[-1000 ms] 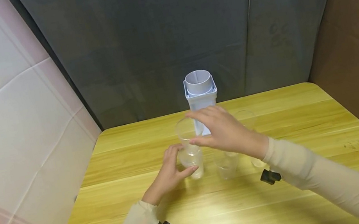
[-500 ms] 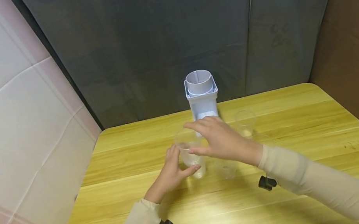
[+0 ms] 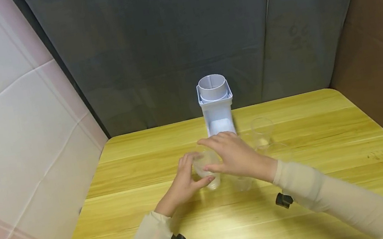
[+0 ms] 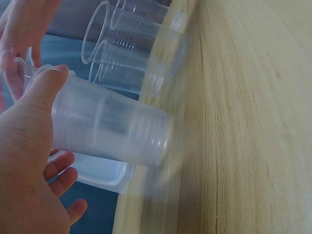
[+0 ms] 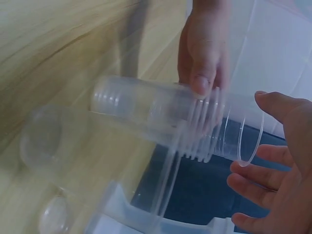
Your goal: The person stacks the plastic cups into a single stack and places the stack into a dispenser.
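My left hand (image 3: pixel 183 182) grips a stack of nested clear plastic cups (image 4: pixel 107 119), its thumb (image 4: pixel 51 80) on one side. The stack stands nearly upright on the table, and several rims crowd together near its top (image 5: pixel 200 129). Over the stack, my right hand (image 3: pixel 237 155) holds the uppermost cup (image 5: pixel 234 129) near its rim, between thumb and fingers. That cup sits partly inside the stack, its rim above the others. More clear cups (image 4: pixel 131 39) stand to the right of the stack, partly behind my right hand in the head view.
A pale blue-white plastic holder (image 3: pixel 218 113) with a round tube on top stands behind the hands, near the table's back edge. The wooden table (image 3: pixel 331 134) meets a dark panel at the back, a white sheet at left and a brown panel at right.
My right hand has come down, lowering a cup into the stack. The left hand has stayed around the stack, almost still.
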{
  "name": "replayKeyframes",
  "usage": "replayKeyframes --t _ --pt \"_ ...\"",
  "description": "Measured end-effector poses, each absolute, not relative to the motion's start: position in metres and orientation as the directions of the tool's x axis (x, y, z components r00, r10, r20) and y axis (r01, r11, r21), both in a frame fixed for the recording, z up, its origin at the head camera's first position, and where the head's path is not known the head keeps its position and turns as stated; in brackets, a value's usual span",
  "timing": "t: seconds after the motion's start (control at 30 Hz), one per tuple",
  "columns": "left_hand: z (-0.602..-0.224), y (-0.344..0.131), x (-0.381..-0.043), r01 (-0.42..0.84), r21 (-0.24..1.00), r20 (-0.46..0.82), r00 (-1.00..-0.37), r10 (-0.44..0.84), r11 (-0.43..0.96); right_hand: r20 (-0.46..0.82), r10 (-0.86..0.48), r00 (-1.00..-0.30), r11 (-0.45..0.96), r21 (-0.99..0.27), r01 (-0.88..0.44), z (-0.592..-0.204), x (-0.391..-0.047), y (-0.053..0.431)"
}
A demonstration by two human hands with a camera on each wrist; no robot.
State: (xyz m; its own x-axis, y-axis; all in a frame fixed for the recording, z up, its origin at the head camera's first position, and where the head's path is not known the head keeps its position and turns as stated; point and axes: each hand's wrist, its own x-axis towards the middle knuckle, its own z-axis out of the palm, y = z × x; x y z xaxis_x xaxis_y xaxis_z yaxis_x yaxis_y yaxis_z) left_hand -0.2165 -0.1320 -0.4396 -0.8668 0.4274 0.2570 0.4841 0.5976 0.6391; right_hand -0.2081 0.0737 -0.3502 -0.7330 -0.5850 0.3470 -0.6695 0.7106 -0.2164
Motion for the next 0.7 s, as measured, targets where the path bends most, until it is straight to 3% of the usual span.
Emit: replayKeyframes --t 0.7 --pt "-0.440 -0.131 -0.218 0.491 0.628 0.269 -0.865 0.424 0.604 0.274 -0.593 -0.757 0.730 -0.213 -0.650 -0.371 -0.211 0.076"
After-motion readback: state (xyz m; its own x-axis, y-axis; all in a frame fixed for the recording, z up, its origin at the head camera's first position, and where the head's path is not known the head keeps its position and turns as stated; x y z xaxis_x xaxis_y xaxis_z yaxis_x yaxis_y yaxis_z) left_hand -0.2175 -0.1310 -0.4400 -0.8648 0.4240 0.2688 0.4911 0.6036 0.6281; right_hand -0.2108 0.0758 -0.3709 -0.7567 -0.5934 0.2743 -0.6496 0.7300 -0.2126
